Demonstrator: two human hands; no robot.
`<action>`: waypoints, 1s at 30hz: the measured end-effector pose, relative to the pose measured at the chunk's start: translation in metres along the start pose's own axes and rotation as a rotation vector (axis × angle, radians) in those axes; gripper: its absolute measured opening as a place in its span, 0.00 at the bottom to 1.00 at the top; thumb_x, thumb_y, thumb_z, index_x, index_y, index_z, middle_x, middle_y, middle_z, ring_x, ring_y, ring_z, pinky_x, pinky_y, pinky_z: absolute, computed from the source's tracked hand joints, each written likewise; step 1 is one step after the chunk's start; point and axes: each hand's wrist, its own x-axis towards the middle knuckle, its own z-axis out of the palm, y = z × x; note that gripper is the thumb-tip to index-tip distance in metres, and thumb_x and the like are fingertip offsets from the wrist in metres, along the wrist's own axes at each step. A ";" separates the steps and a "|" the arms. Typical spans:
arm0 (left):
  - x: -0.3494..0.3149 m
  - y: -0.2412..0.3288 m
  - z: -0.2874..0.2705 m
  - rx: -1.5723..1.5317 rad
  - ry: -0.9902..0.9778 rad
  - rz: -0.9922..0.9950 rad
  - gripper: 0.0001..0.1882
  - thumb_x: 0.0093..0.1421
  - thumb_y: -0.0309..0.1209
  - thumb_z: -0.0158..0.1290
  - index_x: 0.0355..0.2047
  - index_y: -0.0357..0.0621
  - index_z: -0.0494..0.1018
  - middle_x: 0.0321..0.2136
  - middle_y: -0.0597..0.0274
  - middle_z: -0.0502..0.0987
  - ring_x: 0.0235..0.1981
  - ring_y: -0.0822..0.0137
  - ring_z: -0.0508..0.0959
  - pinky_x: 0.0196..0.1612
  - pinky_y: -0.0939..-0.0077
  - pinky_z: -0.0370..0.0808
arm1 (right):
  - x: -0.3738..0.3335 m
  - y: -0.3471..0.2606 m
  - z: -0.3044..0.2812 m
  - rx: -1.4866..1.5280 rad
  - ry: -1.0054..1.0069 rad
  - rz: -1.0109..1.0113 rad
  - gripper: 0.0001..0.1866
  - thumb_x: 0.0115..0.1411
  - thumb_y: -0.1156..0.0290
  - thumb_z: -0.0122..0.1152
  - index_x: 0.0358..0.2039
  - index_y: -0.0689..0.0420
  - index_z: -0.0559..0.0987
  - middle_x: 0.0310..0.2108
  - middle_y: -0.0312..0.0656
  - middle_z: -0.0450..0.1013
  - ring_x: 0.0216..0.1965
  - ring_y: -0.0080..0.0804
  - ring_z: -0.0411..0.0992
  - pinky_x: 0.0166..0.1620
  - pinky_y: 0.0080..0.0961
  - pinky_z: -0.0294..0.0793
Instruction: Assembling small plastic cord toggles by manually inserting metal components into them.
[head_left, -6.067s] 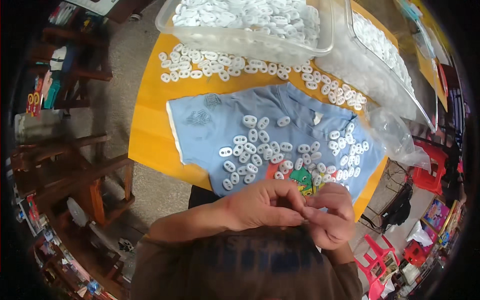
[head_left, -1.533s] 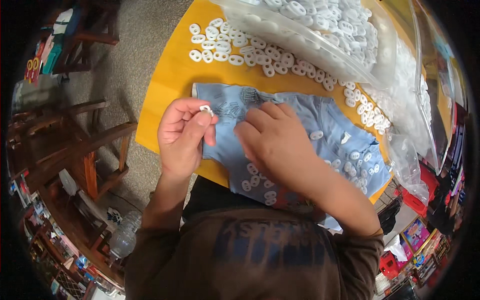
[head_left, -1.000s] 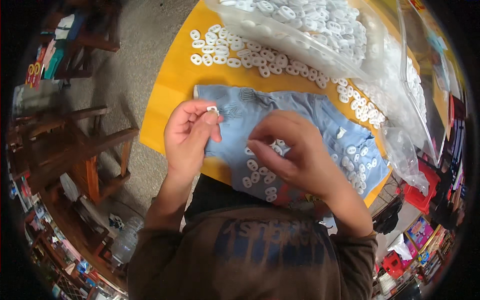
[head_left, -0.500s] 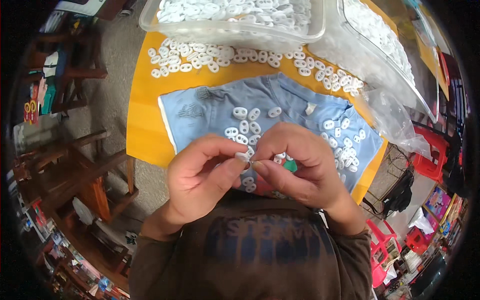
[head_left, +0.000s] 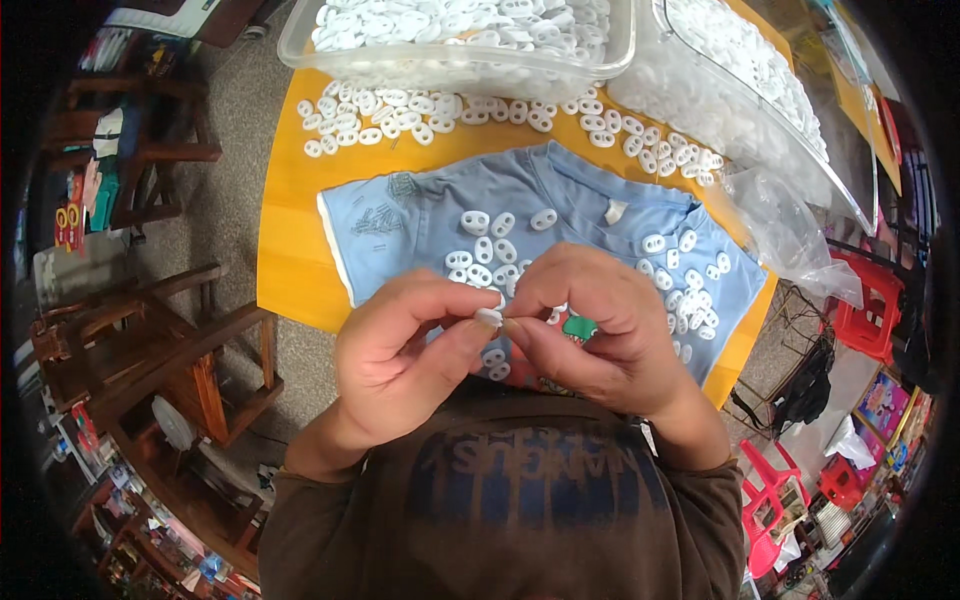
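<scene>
**Both hands closed on one white piece above the blue cloth**

Compared with half a second earlier, both hands had drawn a little tighter together at the chest, and the camera had tipped so the clear tub sat higher in view.

Left of the hands: wooden chairs (head_left: 170, 340) on a grey floor, well apart from the work.

Left hand (head_left: 400, 350): fingers curled narrow, thumb and forefinger pinched on a small white plastic piece (head_left: 488, 317). The piece lay at the meeting point of the two hands, so neither was nearer; its long axis ran roughly left to right, from one pinch to the other, though most of it was hidden by fingertips.

Right hand (head_left: 600, 330): also narrow, thumb and forefinger gripping the same piece from the other side, knuckles arched over it.

Beyond the hands: blue cloth (head_left: 400, 225) spread on an orange table (head_left: 290, 240), with loose white oval pieces (head_left: 485, 245) scattered just past the fingertips. A green scrap (head_left: 578, 327) showed under the right hand.

Farther out: a row of white pieces, then a clear tub (head_left: 450, 60) full of them. To the right, a clear plastic bag (head_left: 780, 215), also holding white pieces.
</scene>
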 end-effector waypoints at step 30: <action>0.001 -0.006 -0.004 0.038 0.033 0.006 0.10 0.51 0.15 0.52 0.36 0.32 0.71 0.25 0.61 0.70 0.20 0.77 0.70 0.23 0.88 0.66 | 0.004 0.004 0.004 -0.195 0.043 -0.120 0.08 0.42 0.79 0.61 0.24 0.58 0.72 0.22 0.40 0.69 0.25 0.38 0.69 0.27 0.30 0.67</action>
